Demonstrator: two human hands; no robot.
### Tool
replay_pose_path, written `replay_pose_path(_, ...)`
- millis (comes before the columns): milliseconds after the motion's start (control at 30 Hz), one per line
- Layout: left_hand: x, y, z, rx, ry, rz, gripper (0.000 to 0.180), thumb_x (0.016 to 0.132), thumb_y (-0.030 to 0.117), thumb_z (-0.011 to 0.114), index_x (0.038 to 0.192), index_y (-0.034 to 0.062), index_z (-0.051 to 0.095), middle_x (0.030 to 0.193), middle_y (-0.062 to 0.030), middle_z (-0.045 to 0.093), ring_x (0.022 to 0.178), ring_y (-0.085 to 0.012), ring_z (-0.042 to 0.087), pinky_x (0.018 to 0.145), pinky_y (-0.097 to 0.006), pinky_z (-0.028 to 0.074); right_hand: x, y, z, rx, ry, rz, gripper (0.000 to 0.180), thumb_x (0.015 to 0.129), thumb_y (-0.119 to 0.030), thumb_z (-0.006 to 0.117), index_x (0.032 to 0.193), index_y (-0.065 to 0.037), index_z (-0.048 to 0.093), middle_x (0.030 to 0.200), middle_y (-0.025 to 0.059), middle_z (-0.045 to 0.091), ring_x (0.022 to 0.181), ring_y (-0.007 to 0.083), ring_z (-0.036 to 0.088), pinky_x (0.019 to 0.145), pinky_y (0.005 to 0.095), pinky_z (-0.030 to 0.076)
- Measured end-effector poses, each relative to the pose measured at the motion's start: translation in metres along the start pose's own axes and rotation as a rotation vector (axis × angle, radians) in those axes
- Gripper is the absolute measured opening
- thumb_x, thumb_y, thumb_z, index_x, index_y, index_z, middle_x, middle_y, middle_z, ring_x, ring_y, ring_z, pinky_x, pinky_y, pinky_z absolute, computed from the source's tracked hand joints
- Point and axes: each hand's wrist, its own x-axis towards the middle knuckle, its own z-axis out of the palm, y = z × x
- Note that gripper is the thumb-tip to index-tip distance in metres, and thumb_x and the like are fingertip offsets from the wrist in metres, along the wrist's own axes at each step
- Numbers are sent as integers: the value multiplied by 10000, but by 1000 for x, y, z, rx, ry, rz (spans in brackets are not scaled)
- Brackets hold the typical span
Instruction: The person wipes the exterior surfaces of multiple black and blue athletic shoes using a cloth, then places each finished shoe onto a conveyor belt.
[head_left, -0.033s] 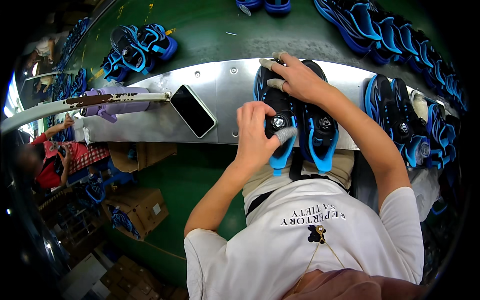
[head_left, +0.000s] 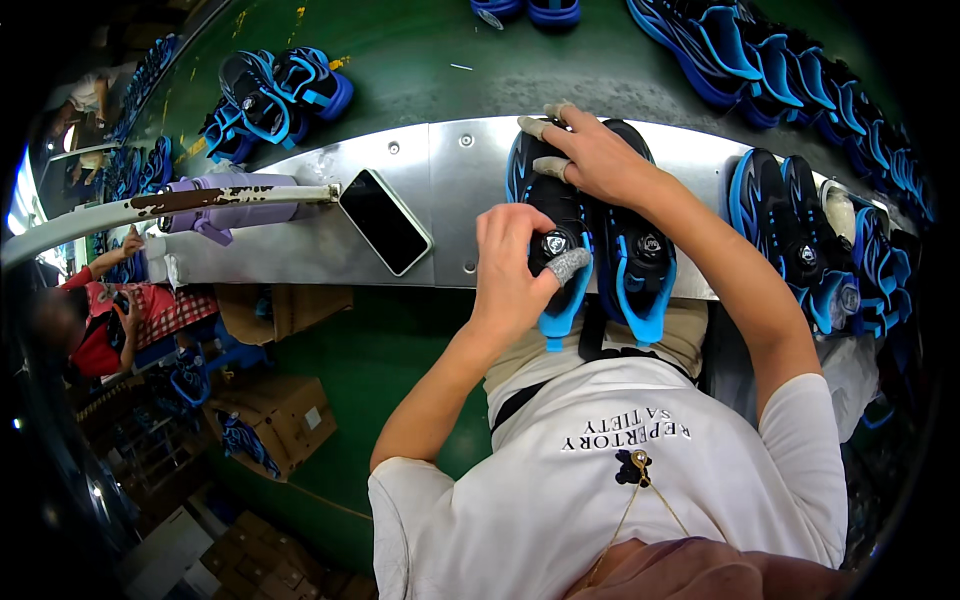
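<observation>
In front of me a pair of black sneakers with blue trim lies on the metal ledge, toes pointing away. My left hand (head_left: 508,268) pinches the round dial (head_left: 554,243) on the tongue of the left sneaker (head_left: 566,205), its thumb in a grey finger cover. Across that sneaker's toe my right hand (head_left: 598,160) is laid, its covered fingertips gripping the front. The wrist of that hand passes above the right sneaker (head_left: 642,262), whose own dial (head_left: 648,246) and blue collar show. Parts of both toes are hidden under the right hand.
A phone (head_left: 386,222) and a lilac bottle (head_left: 262,205) lie leftward on the metal ledge (head_left: 330,255), beside a worn white pipe (head_left: 110,218). More sneakers (head_left: 775,225) stand at right; others rest on the green surface beyond. Cartons (head_left: 285,420) and a person in red (head_left: 95,325) are at left.
My left thumb has shifted slightly up toward the dial. My right hand and both sneakers have stayed in place.
</observation>
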Motion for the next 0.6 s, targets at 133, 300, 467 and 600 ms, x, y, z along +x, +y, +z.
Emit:
replay_pose_path(133,24,-20,-21,-201,-378,346,355,708,-9,623,1060,38,618,1208,-89,592,1223,-328,465,1032,-416,372,7,3,6,16,4,-28,471,880,-257,650,1320,-118,555,1279,227,500,1155,409,498,974,442,444)
replay_pose_path(300,-20,14,-31,-111,-32,306,245,819,-16,556,1045,25,641,1167,-131,612,1069,-277,599,812,-344,514,5,7,-20,56,59,-79,346,893,-251,638,1205,-101,648,1194,207,572,1053,370,566,924,410,466)
replay_pose_path(467,-58,18,-22,-1209,-135,-793,213,987,131,512,1131,-4,591,1109,-157,637,758,-123,601,576,-220,445,-27,-33,-60,413,-363,-145,332,835,-125,681,1165,-153,690,844,66,526,841,245,558,795,356,448)
replay_pose_path(600,-56,0,11,-1479,-209,-744,289,987,116,503,1246,-13,501,1145,-232,611,866,-175,643,531,-233,479,-41,-54,-58,305,-432,-225,419,775,-35,695,1178,-142,665,853,100,512,859,287,570,779,394,468)
